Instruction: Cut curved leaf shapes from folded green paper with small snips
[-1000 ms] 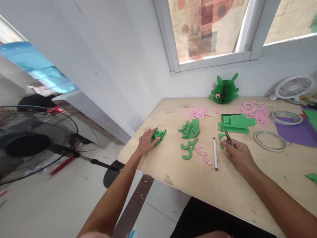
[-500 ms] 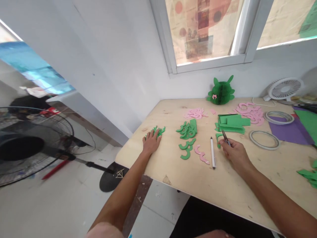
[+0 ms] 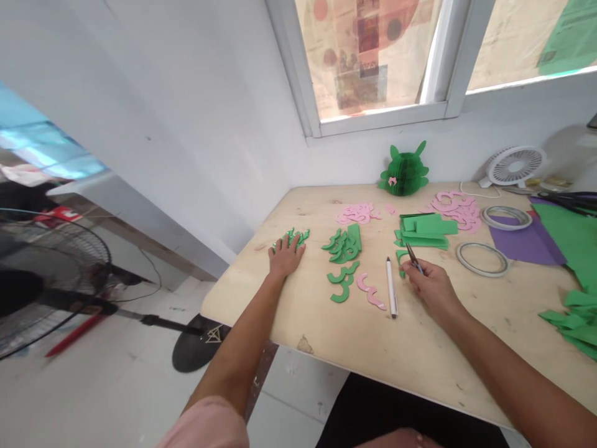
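My left hand (image 3: 286, 256) lies flat with fingers spread on a small heap of green wavy paper cutouts (image 3: 298, 236), partly covering it. My right hand (image 3: 431, 283) pinches slim pointed tweezers (image 3: 414, 257), their dark tips aimed up and left. Close to those fingertips is a small green paper piece (image 3: 401, 256), partly hidden by the hand. Between my hands lie a pile of green scalloped cutouts (image 3: 344, 246), loose green cutouts (image 3: 342, 289), a pink wavy cutout (image 3: 370, 292) and a white pen (image 3: 391, 289).
Behind are pink cutouts (image 3: 359, 213), more pink cutouts (image 3: 459, 208), stacked green strips (image 3: 426, 230) and a green honeycomb paper figure (image 3: 405, 174). Tape rolls (image 3: 482, 259), purple paper (image 3: 527, 239), a white fan (image 3: 515, 167) and green scraps (image 3: 576, 323) lie right. A floor fan (image 3: 56, 286) stands left.
The view has shifted a little to the right. My left hand and the green cutouts beneath it have slid slightly toward the middle pile. My right hand keeps its hold on the tweezers.
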A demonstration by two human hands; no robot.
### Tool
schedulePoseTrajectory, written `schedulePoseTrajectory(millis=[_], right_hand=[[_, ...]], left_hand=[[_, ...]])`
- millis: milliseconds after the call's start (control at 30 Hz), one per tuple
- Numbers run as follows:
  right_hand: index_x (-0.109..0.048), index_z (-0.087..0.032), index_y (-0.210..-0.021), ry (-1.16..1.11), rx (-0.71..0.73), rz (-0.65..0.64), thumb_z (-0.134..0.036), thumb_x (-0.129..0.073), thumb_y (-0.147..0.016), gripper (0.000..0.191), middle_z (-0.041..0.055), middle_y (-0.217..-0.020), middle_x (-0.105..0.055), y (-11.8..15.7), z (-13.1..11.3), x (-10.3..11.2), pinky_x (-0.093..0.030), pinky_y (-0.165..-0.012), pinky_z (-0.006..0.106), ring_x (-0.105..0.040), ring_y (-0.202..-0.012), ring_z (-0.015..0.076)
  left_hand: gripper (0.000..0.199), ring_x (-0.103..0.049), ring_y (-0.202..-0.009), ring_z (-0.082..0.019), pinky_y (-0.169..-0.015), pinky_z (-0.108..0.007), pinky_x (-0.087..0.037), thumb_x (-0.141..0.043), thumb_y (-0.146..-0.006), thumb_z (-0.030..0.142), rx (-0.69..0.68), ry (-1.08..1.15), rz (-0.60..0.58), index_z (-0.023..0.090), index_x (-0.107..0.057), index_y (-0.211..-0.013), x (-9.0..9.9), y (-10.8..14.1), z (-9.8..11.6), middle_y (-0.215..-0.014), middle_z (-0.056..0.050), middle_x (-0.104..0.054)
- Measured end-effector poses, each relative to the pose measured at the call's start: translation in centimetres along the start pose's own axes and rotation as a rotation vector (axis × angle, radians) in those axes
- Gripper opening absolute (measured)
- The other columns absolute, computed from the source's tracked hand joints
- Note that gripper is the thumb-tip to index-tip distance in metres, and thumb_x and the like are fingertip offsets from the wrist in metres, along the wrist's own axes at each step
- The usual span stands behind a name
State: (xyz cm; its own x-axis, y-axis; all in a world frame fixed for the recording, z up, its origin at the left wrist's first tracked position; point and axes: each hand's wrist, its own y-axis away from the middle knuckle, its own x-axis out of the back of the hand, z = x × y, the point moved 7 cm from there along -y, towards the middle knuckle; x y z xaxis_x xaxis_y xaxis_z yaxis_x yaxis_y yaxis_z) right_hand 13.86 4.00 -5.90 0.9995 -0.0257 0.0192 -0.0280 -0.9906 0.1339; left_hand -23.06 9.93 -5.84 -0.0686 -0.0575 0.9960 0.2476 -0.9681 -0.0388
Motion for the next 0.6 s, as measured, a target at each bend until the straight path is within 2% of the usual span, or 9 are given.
schedulePoseTrajectory(millis=[167, 367, 500, 600], right_hand=[[-0.061, -0.016, -0.076, -0.009, 0.005, 0.014, -0.048, -0.064, -0.067, 0.033, -0.0087, -0.044, -0.03, 0.2, -0.4, 0.0, -0.013, -0.038, 0.024, -0.022, -0.038, 0.0072], [-0.061, -0.015, -0.074, -0.005, 0.038, 0.014, -0.044, -0.063, -0.067, 0.029, -0.0085, -0.044, -0.031, 0.0, -0.5, 0.0, -0.014, -0.038, 0.024, -0.023, -0.039, 0.0073], [-0.06, -0.016, -0.073, 0.004, 0.056, -0.002, -0.042, -0.061, -0.068, 0.027, -0.0086, -0.044, -0.031, -0.2, -0.4, -0.1, -0.015, -0.039, 0.024, -0.023, -0.039, 0.0074], [-0.061, -0.016, -0.071, 0.004, 0.077, -0.003, -0.043, -0.061, -0.067, 0.028, -0.0078, -0.046, -0.033, -0.2, -0.4, -0.1, -0.016, -0.039, 0.024, -0.025, -0.04, 0.0074]], left_hand=[[0.059, -0.023, -0.134, -0.033, -0.103, -0.056, -0.021, -0.026, -0.087, 0.054, 0.001, 0.023, 0.016, 0.031, -0.028, -0.141, 0.0, 0.4, 0.0, -0.149, -0.008, -0.028], [0.058, -0.015, -0.137, -0.033, -0.105, -0.055, -0.016, -0.03, -0.088, 0.048, 0.009, 0.051, 0.224, 0.025, -0.03, -0.141, 1.6, 1.6, 0.4, -0.149, -0.01, -0.026], [0.057, -0.015, -0.137, -0.032, -0.107, -0.053, -0.017, -0.032, -0.088, 0.044, 0.011, 0.086, 0.298, 0.021, -0.031, -0.141, 2.2, 3.6, 1.1, -0.148, -0.012, -0.029], [0.056, -0.015, -0.138, -0.03, -0.108, -0.05, -0.017, -0.032, -0.089, 0.042, -0.056, 0.082, 0.305, 0.021, -0.03, -0.141, 2.2, 6.1, 2.8, -0.147, -0.01, -0.03]])
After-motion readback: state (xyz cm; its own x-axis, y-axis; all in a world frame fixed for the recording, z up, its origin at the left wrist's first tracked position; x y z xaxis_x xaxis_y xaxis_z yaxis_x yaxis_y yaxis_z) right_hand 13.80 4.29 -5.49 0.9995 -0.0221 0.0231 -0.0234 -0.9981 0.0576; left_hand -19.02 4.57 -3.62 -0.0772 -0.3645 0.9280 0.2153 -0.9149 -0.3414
